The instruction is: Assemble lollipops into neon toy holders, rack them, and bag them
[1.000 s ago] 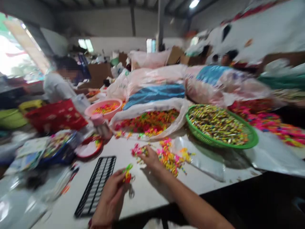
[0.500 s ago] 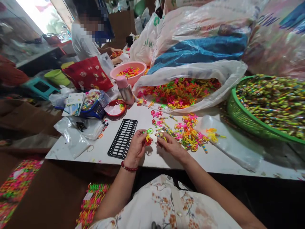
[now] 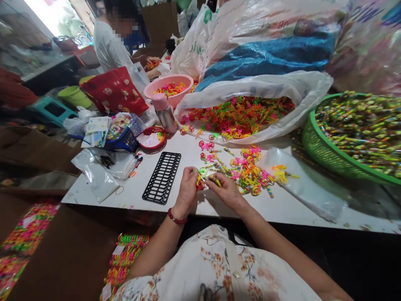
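My left hand (image 3: 187, 189) is closed on a small plastic toy bicycle (image 3: 199, 182) with yellow, green and red parts. Between the fingers of my right hand (image 3: 227, 193) is a small patterned tube (image 3: 214, 180), held close against the toy. The fingers partly cover where the two meet. Just beyond my hands lies a loose pile of bright toy bicycles (image 3: 252, 167), with several similar patterned tubes among them. A black plastic grid rack (image 3: 162, 178) rests flat on the white table (image 3: 131, 196), left of my left hand.
A big white sack (image 3: 260, 81) spills toy bicycles at the back. On the right stands a green basket (image 3: 326, 144) full of patterned tubes. A steel flask (image 3: 166, 117), red basket (image 3: 153, 146) and pink basin (image 3: 184, 98) stand behind the rack. Another person works beyond.
My two hands have come together, bringing the tube up to the toy bicycle. The view has shifted slightly.
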A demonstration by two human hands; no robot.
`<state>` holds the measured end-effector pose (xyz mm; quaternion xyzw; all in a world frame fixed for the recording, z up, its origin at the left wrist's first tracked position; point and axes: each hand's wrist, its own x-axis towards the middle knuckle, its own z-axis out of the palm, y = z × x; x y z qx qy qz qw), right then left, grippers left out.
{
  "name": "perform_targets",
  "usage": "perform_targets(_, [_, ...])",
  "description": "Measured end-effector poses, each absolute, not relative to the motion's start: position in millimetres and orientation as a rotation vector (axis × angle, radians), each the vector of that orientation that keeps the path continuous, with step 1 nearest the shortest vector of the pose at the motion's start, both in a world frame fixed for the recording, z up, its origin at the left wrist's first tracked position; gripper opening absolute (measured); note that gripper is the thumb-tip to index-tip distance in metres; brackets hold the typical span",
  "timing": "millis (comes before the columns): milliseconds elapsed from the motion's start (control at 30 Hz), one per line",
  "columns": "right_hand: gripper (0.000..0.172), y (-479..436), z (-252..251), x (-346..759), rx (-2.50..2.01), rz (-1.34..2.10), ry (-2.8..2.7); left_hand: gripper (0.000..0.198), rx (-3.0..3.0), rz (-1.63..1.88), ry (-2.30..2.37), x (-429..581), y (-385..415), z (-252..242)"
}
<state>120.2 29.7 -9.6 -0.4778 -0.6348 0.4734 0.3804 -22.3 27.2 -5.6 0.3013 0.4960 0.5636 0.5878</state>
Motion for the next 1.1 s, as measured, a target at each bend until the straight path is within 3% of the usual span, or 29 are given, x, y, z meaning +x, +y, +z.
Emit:
perform_targets(300, [0.021, 29.5, 1.0, 123.5, -1.192, 1.029, -1.737, 0.032, 0.789, 1.313, 1.175, -19.7, 29.2, -1.9])
perform_targets(700, [0.011, 21.7, 6.9, 129.6, -1.083, 1.07, -1.841, 0.033, 0.834, 1.158, 1.206, -23.5, 28.4, -4.5])
perform_targets(967, [0.013, 20.5, 3.7, 144.5, -1.135, 0.965, -1.984, 0.03, 1.006, 1.099, 1.322, -16.6, 35.1, -12.0])
perform_targets(1100, [0.022, 23.4, -5.3, 171.9, -1.278, 0.706, -1.922, 0.021, 1.38, 1.121, 1.611, -24.7, 77.1, -9.2])
